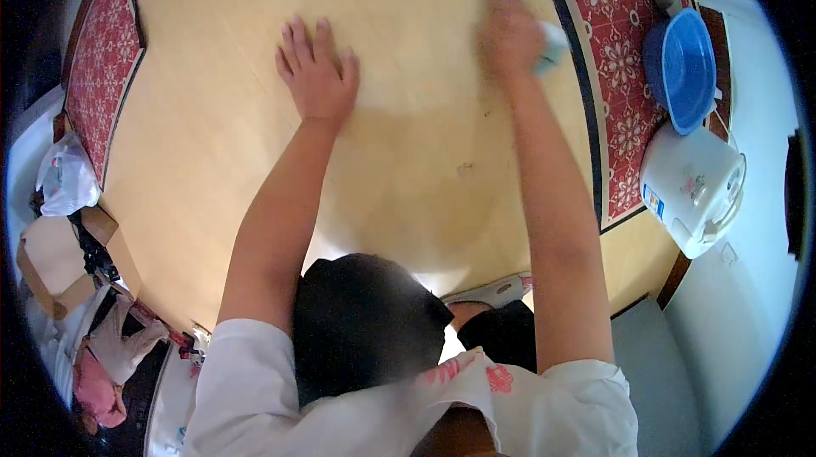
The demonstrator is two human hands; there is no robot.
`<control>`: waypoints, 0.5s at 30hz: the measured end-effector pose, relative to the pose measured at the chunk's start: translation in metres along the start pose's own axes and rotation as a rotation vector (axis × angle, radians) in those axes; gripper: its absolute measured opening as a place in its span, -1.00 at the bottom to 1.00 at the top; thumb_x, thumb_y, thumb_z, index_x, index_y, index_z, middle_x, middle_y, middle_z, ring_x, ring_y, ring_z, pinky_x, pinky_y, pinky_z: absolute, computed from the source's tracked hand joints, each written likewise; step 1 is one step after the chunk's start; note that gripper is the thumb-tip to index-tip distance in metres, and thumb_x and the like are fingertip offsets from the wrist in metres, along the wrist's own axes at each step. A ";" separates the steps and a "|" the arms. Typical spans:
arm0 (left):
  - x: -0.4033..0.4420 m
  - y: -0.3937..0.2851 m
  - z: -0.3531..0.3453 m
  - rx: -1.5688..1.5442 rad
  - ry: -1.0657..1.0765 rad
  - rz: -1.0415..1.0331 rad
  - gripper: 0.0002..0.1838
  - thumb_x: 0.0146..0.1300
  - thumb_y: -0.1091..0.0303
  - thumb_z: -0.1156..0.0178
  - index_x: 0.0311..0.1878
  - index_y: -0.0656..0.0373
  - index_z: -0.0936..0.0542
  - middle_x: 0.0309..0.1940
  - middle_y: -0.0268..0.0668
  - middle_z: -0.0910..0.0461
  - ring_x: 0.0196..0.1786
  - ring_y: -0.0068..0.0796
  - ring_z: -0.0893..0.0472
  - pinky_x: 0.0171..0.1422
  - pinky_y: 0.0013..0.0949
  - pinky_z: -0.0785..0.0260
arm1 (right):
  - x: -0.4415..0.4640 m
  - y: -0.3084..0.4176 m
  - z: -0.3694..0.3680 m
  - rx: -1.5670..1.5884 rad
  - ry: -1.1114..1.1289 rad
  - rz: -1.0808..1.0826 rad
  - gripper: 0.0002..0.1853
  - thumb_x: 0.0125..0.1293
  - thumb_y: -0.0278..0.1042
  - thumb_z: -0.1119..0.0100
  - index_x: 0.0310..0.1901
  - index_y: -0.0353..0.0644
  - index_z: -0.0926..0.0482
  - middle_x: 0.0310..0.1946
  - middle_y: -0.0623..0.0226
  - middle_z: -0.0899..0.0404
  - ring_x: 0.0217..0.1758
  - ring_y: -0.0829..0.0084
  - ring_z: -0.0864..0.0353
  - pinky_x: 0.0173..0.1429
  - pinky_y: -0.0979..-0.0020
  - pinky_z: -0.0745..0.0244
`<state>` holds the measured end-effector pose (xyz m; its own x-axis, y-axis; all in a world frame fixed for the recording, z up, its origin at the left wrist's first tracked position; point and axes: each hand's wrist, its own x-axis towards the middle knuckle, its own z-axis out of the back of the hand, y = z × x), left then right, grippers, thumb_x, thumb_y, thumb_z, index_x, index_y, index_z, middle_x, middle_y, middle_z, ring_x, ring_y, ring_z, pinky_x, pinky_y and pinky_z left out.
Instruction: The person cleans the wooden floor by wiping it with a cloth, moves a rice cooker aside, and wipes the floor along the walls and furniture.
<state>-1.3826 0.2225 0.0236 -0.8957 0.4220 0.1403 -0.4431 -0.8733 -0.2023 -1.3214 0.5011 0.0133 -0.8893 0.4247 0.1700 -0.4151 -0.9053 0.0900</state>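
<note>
My left hand [319, 74] lies flat on the yellowish wooden surface [408, 57], fingers spread, holding nothing. Farther right, my right hand [512, 36] is closed around a pale cloth [552, 47] with a greenish part, which shows on both sides of the fist. Motion blurs this hand and the cloth. Both are near the dark border of the red patterned mat [597, 57]. Small dark marks [465, 169] show on the surface below my right hand.
A blue basin [687, 70] and a white rice cooker [693, 185] stand at the right. At the left are another red mat [104, 66], a plastic bag [68, 176], an open cardboard box [55, 257] and pink clothing [98, 389].
</note>
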 end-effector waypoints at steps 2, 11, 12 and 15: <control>0.000 -0.001 0.000 -0.015 -0.006 0.010 -0.35 0.32 0.05 -0.06 0.45 0.03 -0.27 0.52 -0.02 -0.04 0.57 -0.02 0.01 0.56 0.16 0.26 | -0.012 0.066 0.004 0.149 0.033 0.322 -0.70 0.28 -0.35 -0.02 0.02 -0.02 -0.58 -0.40 0.26 -0.61 -0.38 0.22 -0.63 -0.38 0.17 -0.51; 0.000 0.001 -0.002 -0.013 0.000 0.015 -0.36 0.32 0.04 -0.06 0.43 0.03 -0.29 0.52 -0.04 -0.05 0.57 -0.03 0.00 0.56 0.18 0.26 | -0.012 -0.090 0.013 0.125 -0.168 -0.162 -0.51 0.16 -0.35 -0.12 0.18 0.14 -0.58 -0.44 0.18 -0.64 -0.43 0.14 -0.62 -0.34 0.13 -0.51; 0.002 0.002 -0.002 -0.023 -0.003 0.019 -0.36 0.32 0.04 -0.06 0.43 0.02 -0.29 0.52 -0.03 -0.05 0.57 -0.03 0.00 0.56 0.18 0.26 | -0.009 -0.148 0.003 0.021 -0.128 -0.354 -0.51 0.16 -0.32 -0.12 0.19 0.06 -0.59 -0.47 0.11 -0.65 -0.46 0.09 -0.62 -0.32 0.10 -0.53; 0.002 0.001 0.001 -0.034 0.002 0.027 -0.36 0.32 0.04 -0.06 0.44 0.02 -0.29 0.53 -0.02 -0.04 0.57 -0.03 0.01 0.56 0.18 0.27 | 0.011 -0.216 -0.005 0.383 -0.506 -0.595 -0.63 0.19 -0.33 -0.05 -0.05 -0.26 -0.70 -0.40 0.08 -0.72 -0.45 0.08 -0.66 -0.32 0.13 -0.55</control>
<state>-1.3845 0.2226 0.0247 -0.9074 0.3989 0.1324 -0.4198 -0.8755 -0.2393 -1.2429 0.7013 -0.0092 -0.3153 0.8618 0.3973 -0.6101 -0.5048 0.6107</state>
